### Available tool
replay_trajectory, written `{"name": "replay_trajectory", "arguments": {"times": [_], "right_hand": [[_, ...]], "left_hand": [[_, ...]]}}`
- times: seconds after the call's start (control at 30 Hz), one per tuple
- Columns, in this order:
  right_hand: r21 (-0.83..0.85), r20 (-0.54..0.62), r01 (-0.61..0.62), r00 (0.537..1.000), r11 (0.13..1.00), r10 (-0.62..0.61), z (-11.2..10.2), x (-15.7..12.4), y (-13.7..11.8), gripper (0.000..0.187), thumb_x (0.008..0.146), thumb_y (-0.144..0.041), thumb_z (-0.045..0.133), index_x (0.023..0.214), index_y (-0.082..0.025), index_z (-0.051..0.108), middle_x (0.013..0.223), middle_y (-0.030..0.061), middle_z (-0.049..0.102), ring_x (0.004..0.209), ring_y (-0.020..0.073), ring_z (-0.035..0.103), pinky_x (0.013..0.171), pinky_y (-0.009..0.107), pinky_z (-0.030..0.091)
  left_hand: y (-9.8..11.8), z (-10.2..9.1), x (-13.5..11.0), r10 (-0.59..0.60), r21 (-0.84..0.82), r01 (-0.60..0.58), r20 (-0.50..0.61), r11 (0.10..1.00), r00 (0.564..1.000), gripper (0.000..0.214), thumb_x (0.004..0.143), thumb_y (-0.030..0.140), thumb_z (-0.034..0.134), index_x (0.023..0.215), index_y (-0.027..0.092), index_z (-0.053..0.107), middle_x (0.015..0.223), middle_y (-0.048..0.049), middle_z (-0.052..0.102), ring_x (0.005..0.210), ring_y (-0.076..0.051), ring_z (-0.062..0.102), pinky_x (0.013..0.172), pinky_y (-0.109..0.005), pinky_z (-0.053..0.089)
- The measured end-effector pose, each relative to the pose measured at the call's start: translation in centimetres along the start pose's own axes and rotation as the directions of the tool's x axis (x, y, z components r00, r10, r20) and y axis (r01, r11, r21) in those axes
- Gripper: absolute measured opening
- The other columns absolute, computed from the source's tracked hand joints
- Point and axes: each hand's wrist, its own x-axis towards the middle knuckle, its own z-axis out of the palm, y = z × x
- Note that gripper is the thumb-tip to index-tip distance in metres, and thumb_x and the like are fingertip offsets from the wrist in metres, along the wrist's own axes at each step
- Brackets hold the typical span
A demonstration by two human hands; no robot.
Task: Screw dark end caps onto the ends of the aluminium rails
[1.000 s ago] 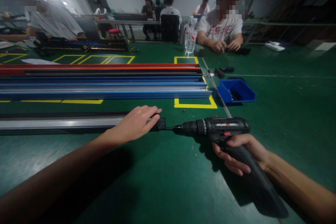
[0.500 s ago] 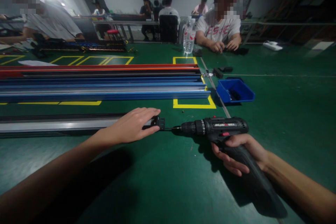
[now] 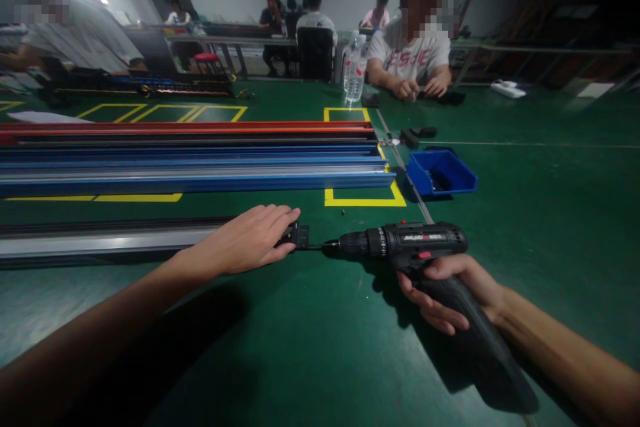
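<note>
My left hand [image 3: 250, 239] lies over the right end of a long silver and black metal rail [image 3: 110, 239] on the green table, fingers together, pressing it down. A small black bracket [image 3: 301, 235] sticks out at the rail's end just past my fingertips. My right hand [image 3: 450, 290] is wrapped round the grip of a black cordless drill [image 3: 415, 247]. The drill lies level and its bit touches the bracket from the right.
Behind the rail lies a stack of long blue, black and red rails [image 3: 200, 153]. A blue bin [image 3: 440, 173] sits to their right, with water bottles [image 3: 353, 73] further back. A person in a white shirt [image 3: 410, 57] works across the table; others sit at far tables.
Both hands, the rail and the drill keep their hold and place. The view has drifted slightly, shifting everything a little to the left.
</note>
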Motion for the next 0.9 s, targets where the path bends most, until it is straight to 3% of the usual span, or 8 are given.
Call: {"name": "replay_trajectory", "arguments": {"times": [0.3, 0.5, 0.73, 0.9], "right_hand": [[0.007, -0.026, -0.034, 0.999, 0.999, 0.034, -0.3, -0.1, 0.0, 0.035, 0.090, -0.031, 0.055, 0.108, -0.004, 0.068, 0.081, 0.0058, 0.068, 0.040, 0.0060, 0.055, 0.052, 0.023, 0.056], [0.020, 0.028, -0.019, 0.999, 1.000, 0.018, -0.5, -0.1, 0.0, 0.037, 0.092, -0.030, 0.051, 0.111, -0.003, 0.067, 0.083, 0.0064, 0.067, 0.043, 0.0062, 0.059, 0.055, 0.022, 0.057], [0.014, 0.024, -0.010, 1.000, 1.000, 0.010, -0.4, 0.1, 0.0, 0.037, 0.093, -0.030, 0.050, 0.111, -0.003, 0.068, 0.082, 0.0062, 0.067, 0.042, 0.0056, 0.057, 0.055, 0.022, 0.057], [0.023, 0.026, -0.021, 0.999, 1.000, 0.020, -0.7, -0.1, 0.2, 0.037, 0.093, -0.031, 0.052, 0.112, -0.004, 0.068, 0.084, 0.0062, 0.068, 0.042, 0.0055, 0.057, 0.055, 0.022, 0.056]], "left_hand": [[-0.2, -0.6, -0.5, 0.024, -0.123, -0.031, -0.060, 0.992, 0.998, 0.053, 0.105, 0.042, 0.040, 0.143, 0.007, 0.052, 0.141, -0.0191, 0.061, 0.129, -0.030, 0.058, 0.111, -0.047, 0.046], [-0.1, -1.0, -0.2, -0.099, -0.292, 0.075, -0.067, 0.954, 0.993, 0.043, 0.108, 0.034, 0.031, 0.135, 0.012, 0.056, 0.133, -0.0132, 0.066, 0.123, -0.024, 0.062, 0.108, -0.045, 0.049], [-0.5, -0.3, -0.2, -0.053, -0.282, 0.013, -0.137, 0.959, 0.989, 0.039, 0.103, 0.020, 0.035, 0.133, 0.011, 0.059, 0.131, -0.0143, 0.067, 0.122, -0.024, 0.063, 0.107, -0.045, 0.051], [-0.9, -0.5, -0.2, -0.073, -0.346, 0.025, -0.127, 0.938, 0.989, 0.040, 0.101, 0.016, 0.034, 0.132, 0.013, 0.059, 0.133, -0.0120, 0.066, 0.124, -0.023, 0.061, 0.110, -0.044, 0.049]]}}
